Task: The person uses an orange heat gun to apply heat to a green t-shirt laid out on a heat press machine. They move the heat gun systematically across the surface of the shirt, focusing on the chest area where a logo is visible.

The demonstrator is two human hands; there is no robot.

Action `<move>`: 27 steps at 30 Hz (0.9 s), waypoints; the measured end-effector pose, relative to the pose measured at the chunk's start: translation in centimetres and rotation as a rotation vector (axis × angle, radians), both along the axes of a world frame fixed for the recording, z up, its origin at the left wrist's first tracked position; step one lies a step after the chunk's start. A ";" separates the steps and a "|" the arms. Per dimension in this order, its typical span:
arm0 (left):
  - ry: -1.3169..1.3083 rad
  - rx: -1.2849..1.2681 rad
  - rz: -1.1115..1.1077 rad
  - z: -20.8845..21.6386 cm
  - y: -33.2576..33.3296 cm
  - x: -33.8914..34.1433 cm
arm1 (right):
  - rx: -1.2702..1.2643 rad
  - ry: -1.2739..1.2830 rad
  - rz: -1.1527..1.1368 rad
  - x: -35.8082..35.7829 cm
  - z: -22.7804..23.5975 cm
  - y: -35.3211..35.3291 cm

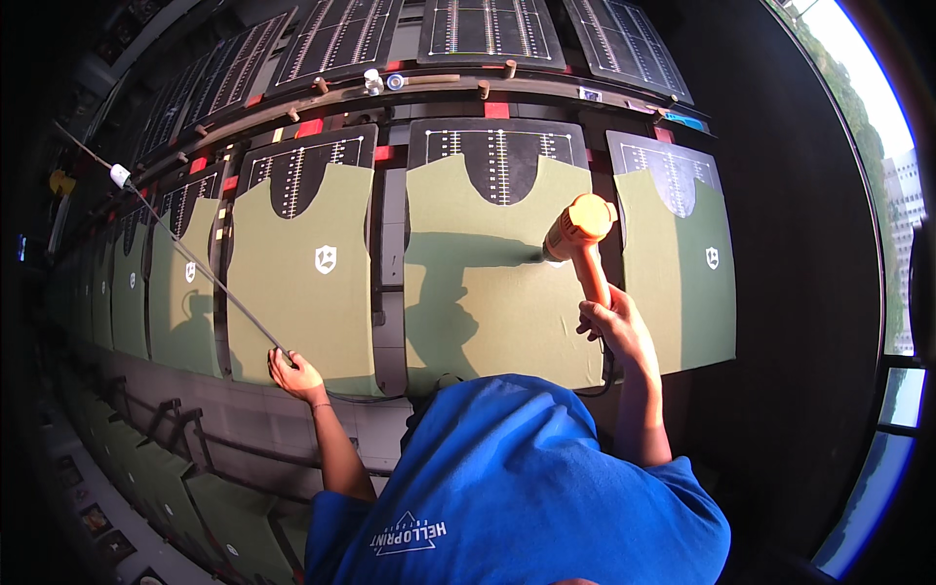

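Observation:
My right hand (pixel 624 331) is wrapped round the handle of an orange heat gun (pixel 588 222). Its nozzle points at the small white print, partly hidden, on an olive-green shirt panel (pixel 487 331) on a dark board. A dark power cord hangs beneath that hand. At the left, my left hand (pixel 296 374) is closed on a dark cable (pixel 226 285) that runs taut to the upper left, past a white connector (pixel 119 175). Below this hand lies the bottom edge of another green panel (pixel 302 292) bearing a white shield print (pixel 325 259).
More green panels, one at right (pixel 697 292), lie on marked black boards (pixel 497 146) in a row. Behind them runs a rail (pixel 439 86) with pegs and a tape roll (pixel 395 82). A second row of boards (pixel 487 29) stands beyond. Windows are at the far right.

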State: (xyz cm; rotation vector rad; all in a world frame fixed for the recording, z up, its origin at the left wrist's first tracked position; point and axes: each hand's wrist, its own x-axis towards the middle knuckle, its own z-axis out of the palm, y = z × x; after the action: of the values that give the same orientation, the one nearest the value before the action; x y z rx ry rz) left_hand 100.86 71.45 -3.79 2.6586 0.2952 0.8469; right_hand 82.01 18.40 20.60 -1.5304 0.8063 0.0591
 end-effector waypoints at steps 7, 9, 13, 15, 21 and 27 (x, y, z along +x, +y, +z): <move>-0.002 0.004 -0.007 0.2 0.0 0.1 | -0.023 -0.025 -0.012 0.5 -0.4 -0.2; -0.013 0.006 -0.015 0.2 0.1 -0.1 | -0.016 -0.017 -0.006 0.8 -0.3 -0.4; -0.013 -0.038 -0.009 0.7 -0.6 -0.2 | -0.023 -0.032 -0.003 1.3 -0.8 -0.7; -0.017 -0.039 -0.010 0.8 -0.4 -0.2 | -0.018 -0.052 -0.005 1.9 -0.8 -0.8; 0.005 -0.060 0.012 1.6 -0.5 -0.3 | -0.034 -0.048 -0.014 1.6 -1.3 -0.8; 0.023 -0.088 0.055 1.4 -0.6 -0.5 | -0.015 -0.041 0.002 -1.0 -0.6 -0.3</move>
State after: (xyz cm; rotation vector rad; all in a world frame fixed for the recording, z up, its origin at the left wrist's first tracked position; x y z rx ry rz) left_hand 100.39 70.85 -2.37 2.5907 0.4037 0.8008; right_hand 80.97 18.07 20.00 -1.5416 0.7737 0.0233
